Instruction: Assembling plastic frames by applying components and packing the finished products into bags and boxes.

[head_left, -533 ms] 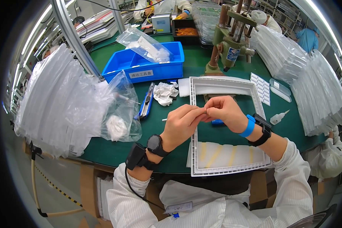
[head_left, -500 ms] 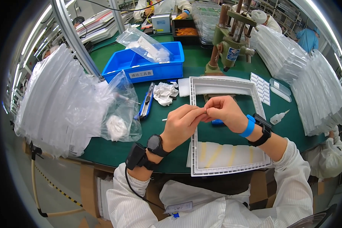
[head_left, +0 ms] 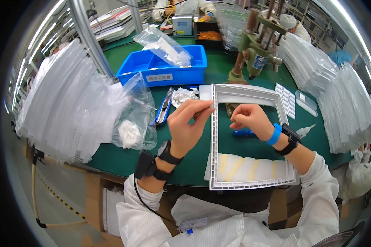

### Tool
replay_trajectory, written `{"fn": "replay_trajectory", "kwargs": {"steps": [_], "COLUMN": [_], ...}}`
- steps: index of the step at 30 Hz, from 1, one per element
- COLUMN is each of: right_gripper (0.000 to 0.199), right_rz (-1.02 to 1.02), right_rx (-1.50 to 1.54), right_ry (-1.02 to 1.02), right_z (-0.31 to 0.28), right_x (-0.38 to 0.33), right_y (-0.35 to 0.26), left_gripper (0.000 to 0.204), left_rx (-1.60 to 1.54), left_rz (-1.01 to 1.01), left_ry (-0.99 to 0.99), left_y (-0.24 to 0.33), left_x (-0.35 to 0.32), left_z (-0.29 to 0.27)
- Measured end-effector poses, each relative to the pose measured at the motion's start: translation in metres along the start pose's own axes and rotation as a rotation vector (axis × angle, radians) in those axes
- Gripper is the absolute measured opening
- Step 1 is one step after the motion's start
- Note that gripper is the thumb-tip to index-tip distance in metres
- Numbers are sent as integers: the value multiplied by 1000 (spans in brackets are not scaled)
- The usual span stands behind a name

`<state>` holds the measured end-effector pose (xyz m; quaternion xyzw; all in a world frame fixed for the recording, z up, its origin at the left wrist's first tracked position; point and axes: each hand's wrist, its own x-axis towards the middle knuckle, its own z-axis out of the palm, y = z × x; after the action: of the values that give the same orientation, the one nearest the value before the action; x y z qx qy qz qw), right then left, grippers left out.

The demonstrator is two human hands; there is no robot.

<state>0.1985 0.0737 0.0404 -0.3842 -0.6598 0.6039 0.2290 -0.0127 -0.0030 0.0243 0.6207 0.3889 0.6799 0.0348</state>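
A white rectangular plastic frame lies on the green table, on white foam pads. My left hand is raised at the frame's left side, thumb and fingertips pinched together; whatever they hold is too small to make out. Over the frame's opening hovers my right hand, its fingers curled into a pinch, with their contents hidden. The two hands are apart. Below the right hand lies a blue pen-like tool, partly covered. To the left of the frame are a blue utility knife and crumpled white tissue.
A divided blue bin stands behind, holding a plastic bag. The green press rises beyond the frame. Stacks of plastic-wrapped parts flank both sides. A label sheet, a clear case and a small nozzle bottle lie right.
My hands, together at the fingertips before, have separated. The left hand has risen and turned upward; the right is slightly farther right. More of the blue tool shows. The whole view has shifted slightly.
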Motion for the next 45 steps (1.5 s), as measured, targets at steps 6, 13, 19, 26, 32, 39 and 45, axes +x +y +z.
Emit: {"fn": "replay_trajectory", "kwargs": {"steps": [6, 13, 19, 26, 32, 39, 45], "right_gripper": [14, 12, 10, 23, 23, 28, 24], "right_rz": [-654, -825, -941, -1094, -1149, -75, -77], "right_rx": [-747, -866, -1001, -1097, -1168, -109, -36], "right_ry": [-300, -410, -399, -324, -93, 8, -32], "right_z": [16, 9, 14, 10, 15, 7, 13], "right_x": [10, 35, 33, 23, 1, -12, -15], "right_y": [-23, -20, -19, -6, -2, -20, -20], "left_gripper": [11, 12, 11, 12, 12, 18, 18], "left_rx": [-1, -34, -48, -34, -32, 29, 61], "left_rz": [-236, -288, -349, -345, -303, -27, 131], "left_ry": [-115, -188, -196, -206, -205, -290, -279], "left_y": [-35, -44, -49, -47, -43, -17, -18], "left_x": [-12, -20, -21, -19, -17, -18, -19], "left_z": [3, 12, 10, 9, 10, 15, 15]}}
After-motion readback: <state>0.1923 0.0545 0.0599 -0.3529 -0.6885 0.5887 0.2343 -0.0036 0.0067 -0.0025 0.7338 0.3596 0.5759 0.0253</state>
